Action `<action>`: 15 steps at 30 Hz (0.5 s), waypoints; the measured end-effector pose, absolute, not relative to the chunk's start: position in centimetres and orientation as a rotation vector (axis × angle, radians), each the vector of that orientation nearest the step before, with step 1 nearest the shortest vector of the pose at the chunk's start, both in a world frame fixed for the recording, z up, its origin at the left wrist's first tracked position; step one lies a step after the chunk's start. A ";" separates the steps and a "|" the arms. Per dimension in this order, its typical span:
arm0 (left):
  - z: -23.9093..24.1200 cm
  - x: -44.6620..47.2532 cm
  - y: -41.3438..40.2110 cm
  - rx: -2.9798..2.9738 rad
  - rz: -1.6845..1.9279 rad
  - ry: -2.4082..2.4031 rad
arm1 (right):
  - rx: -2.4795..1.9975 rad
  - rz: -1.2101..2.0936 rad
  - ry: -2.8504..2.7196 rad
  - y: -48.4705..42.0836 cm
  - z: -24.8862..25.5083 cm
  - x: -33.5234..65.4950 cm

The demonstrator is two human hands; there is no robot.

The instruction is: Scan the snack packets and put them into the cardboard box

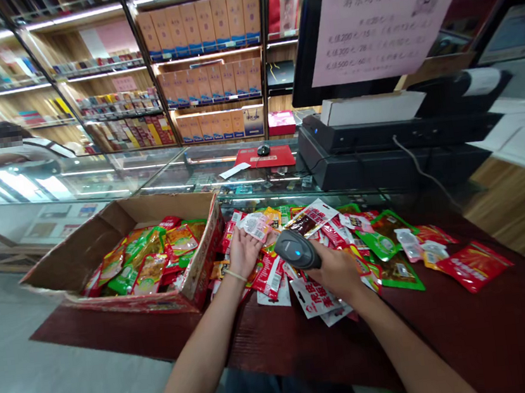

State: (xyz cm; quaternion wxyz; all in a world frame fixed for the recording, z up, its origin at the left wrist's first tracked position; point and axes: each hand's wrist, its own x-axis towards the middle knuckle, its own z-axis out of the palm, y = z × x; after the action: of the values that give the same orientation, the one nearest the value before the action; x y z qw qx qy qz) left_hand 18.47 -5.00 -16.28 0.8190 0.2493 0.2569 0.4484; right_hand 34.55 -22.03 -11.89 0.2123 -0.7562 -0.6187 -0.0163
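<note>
My right hand is wrapped round the grip of a black barcode scanner. The scanner head points left, toward my left hand. That hand is palm up, with a small clear-and-white snack packet resting on its fingers. Beneath and around both hands lies a loose pile of snack packets, among them a white one with red lettering below the scanner. Green-edged packets and a red packet spread out to the right of my right hand.
At the left stands an open cardboard box holding several packets. Behind the pile are a glass counter, a red mat with a mouse, and a monitor and black till equipment with a cable. A person is at the far left.
</note>
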 end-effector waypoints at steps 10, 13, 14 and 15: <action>-16.2 18.5 -5.5 0.531 0.973 0.497 | -2.131 0.023 -1.665 -22.0 -11.7 34.9; -16.5 18.8 -6.0 0.672 1.035 0.520 | -2.162 -0.015 -1.626 -21.9 -11.7 34.9; -16.5 19.0 -6.1 0.735 1.067 0.539 | -2.164 -0.023 -1.606 -21.9 -11.7 34.9; -16.5 19.2 -6.2 0.804 1.098 0.569 | -2.167 -0.027 -1.584 -21.9 -11.8 35.0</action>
State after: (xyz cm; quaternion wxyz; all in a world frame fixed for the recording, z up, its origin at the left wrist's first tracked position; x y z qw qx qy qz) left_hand 19.22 -6.23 -16.51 0.7401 0.3666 0.2596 0.5006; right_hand 34.95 -21.92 -11.76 0.2267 -0.7862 -0.5748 -0.0096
